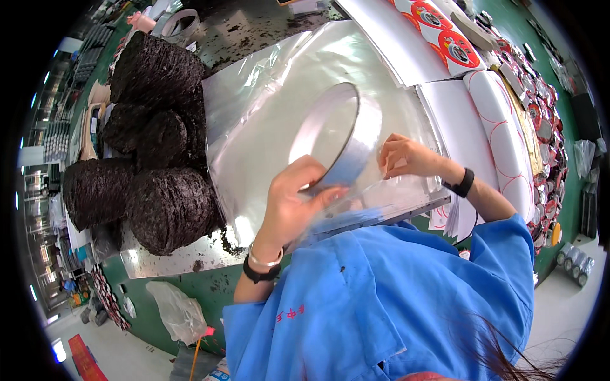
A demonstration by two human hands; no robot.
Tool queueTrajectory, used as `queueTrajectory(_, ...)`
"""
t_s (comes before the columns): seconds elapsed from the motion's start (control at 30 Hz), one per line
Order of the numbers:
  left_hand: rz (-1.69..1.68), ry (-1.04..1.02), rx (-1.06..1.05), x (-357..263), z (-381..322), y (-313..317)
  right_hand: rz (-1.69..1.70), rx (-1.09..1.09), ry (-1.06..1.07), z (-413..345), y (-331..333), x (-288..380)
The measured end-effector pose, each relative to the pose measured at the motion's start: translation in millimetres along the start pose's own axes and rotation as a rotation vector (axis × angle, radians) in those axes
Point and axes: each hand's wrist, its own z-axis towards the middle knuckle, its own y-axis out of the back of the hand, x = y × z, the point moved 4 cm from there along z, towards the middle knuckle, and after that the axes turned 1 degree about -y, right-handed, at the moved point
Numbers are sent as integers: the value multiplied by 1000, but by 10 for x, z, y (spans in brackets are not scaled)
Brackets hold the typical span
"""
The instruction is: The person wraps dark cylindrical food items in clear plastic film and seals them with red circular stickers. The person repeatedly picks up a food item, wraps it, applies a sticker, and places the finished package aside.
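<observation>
My left hand (298,200) grips the lower rim of a wide, shiny ring (350,159), thumb on one side and fingers on the other. The ring looks metallic and stands tilted above clear plastic sheets (257,128) spread on the metal table. To its right is my right hand (407,156), fingers curled, close to the near edge of the plastic. Whether film is pinched between those fingers is not clear. Rough dark cylinders (171,209) of compressed, fibrous material are stacked left of the sheets.
White paper sheets (457,109) and printed round red labels (457,47) lie along the right side. Another ring (180,25) sits at the back left. Dark crumbs litter the metal tabletop (238,28). A plastic bag (176,312) hangs below the table's near left edge.
</observation>
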Motion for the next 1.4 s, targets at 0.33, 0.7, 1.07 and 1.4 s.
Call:
queueTrajectory(0.33,-523,88,71,-304,-490,130,170,223,-168,206,66,37)
queueTrajectory(0.7,-420,105,122,-229,-444,116,-187,0,-7,-78,-278,90)
queueTrajectory(1.07,-398,133,202,-146,-378,40,44,-186,-128,132,-112,-98)
queueTrajectory(1.4,431,-45,34,334,-229,-307,126,-151,182,856,857,1504)
